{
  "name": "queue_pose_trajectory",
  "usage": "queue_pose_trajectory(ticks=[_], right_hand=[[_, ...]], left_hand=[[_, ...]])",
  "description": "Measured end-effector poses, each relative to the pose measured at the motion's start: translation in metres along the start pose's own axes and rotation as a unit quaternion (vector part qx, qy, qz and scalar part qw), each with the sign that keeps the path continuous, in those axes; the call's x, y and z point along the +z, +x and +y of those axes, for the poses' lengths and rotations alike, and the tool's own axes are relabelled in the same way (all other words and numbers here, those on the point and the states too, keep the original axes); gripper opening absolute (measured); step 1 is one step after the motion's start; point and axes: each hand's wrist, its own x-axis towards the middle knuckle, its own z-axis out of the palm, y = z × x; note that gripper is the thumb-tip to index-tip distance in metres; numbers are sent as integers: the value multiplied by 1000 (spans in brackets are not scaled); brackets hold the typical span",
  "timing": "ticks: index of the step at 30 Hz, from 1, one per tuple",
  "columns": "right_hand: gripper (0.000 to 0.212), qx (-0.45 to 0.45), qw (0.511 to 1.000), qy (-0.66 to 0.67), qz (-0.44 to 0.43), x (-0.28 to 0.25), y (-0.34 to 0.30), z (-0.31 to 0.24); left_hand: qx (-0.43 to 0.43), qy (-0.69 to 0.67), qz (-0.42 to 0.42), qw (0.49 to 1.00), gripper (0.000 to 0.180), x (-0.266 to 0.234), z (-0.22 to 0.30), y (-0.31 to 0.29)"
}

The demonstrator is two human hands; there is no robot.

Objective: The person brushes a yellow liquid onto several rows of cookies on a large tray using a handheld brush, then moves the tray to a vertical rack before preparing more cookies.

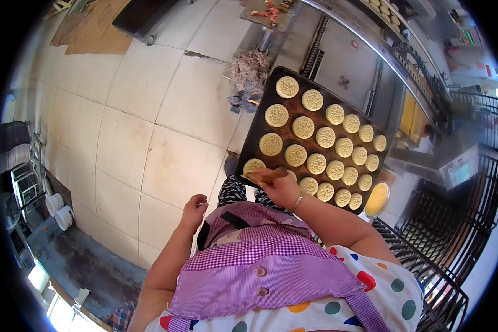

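Note:
A dark baking tray (pixel 285 128) carries rows of round pale-yellow mooncakes (pixel 303 127) with patterns pressed into their tops. My right hand (pixel 279 188) is closed around a flat, brown-handled pastry brush (pixel 271 175). The brush is at the tray's near left corner, its tip at a corner mooncake (pixel 253 166); whether they touch I cannot tell. My left hand (pixel 194 212) is in the air left of the tray, fingers loosely bent and nothing visible in them. A metal bowl of yellow liquid (pixel 377 200) stands beside the tray's near right corner.
Beyond the tray runs a metal frame with rails and chains (pixel 315 52). Black metal racks (pixel 445 221) stand at the right. A grey mop-like bundle (pixel 252 69) is by the tray's far left corner. White buckets (pixel 65 217) sit at far left on the tiled floor (pixel 171 160).

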Motion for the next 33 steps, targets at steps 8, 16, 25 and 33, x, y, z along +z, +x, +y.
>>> queue_pose_trajectory(ticks=[8, 16, 25, 33], right_hand=[[29, 185, 943, -217, 170, -142, 61, 85], [26, 84, 988, 108, 70, -89, -91, 64], [35, 255, 902, -147, 316, -238, -156, 256], [28, 131, 980, 44, 142, -162, -275, 214]], left_hand=[[143, 113, 5, 983, 45, 52, 54, 27], [260, 180, 37, 948, 41, 92, 103, 70], [247, 297, 84, 919, 41, 95, 118, 80], [243, 368, 106, 891, 42, 94, 115, 77]])
